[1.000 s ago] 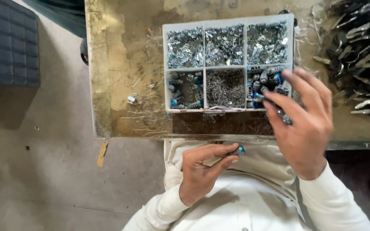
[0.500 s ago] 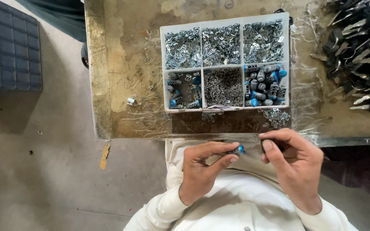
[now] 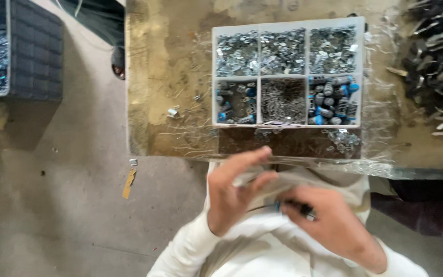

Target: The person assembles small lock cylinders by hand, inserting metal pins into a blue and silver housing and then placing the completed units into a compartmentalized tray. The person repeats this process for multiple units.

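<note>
Lower centre of the frame, close to my body: my right hand [image 3: 334, 225] is closed on a small dark cylindrical part with a blue end [image 3: 296, 207], pinched between thumb and fingers. My left hand [image 3: 234, 197] is just beside it, fingers loosely spread and holding nothing that I can make out; motion blur hides finer detail. I judge the step in hand to be working on this one part between both hands, over my lap, below the edge of the tabletop [image 3: 170, 102]. The next move, as I judge it, calls for a steady pinch on the part and precise alignment of the left fingertips to its blue end, since the piece is small and easily dropped. Further up, at the tabletop's near edge, a few loose metal bits [image 3: 343, 139] lie beside the white compartment tray [image 3: 286, 75]. Its lower right cell holds similar blue and grey cylinders [image 3: 333, 100]; the upper cells hold small silver metal pieces. At upper right lies a heap of dark metal clips [image 3: 437, 61].
</note>
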